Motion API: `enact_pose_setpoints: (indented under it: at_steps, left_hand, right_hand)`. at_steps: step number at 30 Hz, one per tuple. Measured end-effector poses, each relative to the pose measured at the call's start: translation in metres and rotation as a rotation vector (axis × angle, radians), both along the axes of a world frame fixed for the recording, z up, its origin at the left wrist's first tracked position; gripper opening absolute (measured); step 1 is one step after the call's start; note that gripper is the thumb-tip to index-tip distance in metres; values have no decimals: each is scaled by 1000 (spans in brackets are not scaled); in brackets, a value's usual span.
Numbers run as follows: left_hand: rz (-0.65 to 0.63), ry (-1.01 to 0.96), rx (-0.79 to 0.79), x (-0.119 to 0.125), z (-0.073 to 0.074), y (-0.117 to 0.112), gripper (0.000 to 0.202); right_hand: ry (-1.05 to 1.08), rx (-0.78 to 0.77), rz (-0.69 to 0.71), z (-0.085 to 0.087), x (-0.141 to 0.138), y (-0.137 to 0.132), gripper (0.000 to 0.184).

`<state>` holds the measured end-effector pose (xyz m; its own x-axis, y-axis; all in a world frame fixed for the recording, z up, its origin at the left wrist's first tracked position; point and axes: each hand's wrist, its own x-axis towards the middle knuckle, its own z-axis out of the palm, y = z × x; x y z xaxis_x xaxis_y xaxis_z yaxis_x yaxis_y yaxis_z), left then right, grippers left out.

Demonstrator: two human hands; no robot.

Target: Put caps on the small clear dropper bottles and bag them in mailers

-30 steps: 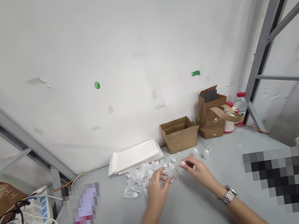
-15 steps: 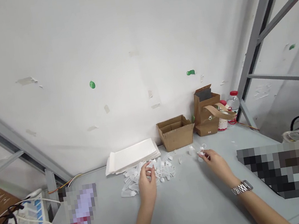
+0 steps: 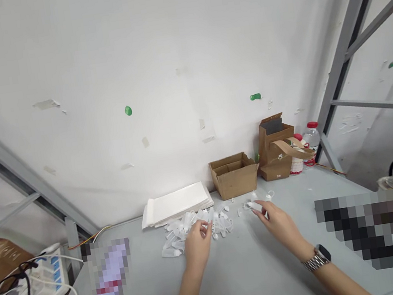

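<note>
A pile of small translucent plastic bottles (image 3: pixel 174 243) and caps with loops lies in the middle of the grey table (image 3: pixel 238 279). At its right front, my left hand (image 3: pixel 197 240) is closed, its thumb and fingers pinching a small translucent bottle (image 3: pixel 211 213). My right hand (image 3: pixel 278 223), with a metal-band watch (image 3: pixel 316 257) on the wrist, is to the right of the pile. Its fingertips pinch a small translucent plastic piece (image 3: pixel 253 205); its exact kind is too small to make out. A loose looped cap (image 3: pixel 270 194) lies just beyond that hand.
Behind the pile lies a stack of white sheets (image 3: pixel 178 202), beside an open cardboard box (image 3: pixel 235 181). A brown paper bag (image 3: pixel 277 155) and a red-capped bottle (image 3: pixel 312 136) stand at the back right. A power strip (image 3: pixel 49 285) with cables sits on the left.
My right hand has moved left, closer to the pile, with the plastic piece in its fingertips. My left hand has shifted slightly right. The view has moved a little.
</note>
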<state>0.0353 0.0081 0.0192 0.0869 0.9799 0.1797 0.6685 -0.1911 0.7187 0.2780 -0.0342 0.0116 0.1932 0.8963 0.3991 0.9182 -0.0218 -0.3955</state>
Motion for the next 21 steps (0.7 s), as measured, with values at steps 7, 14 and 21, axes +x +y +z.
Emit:
enact_pose_setpoints:
  at_steps: [7, 14, 21]
  left_hand:
    - [-49, 244, -29, 3, 4, -6, 21]
    - [-35, 249, -38, 2, 5, -5, 22]
    - [-24, 220, -19, 0, 3, -5, 26]
  right_hand:
    - [-201, -293, -81, -11, -5, 20, 25]
    - [-217, -344, 49, -10, 3, 25, 23]
    - [146, -260, -28, -15, 31, 14, 15]
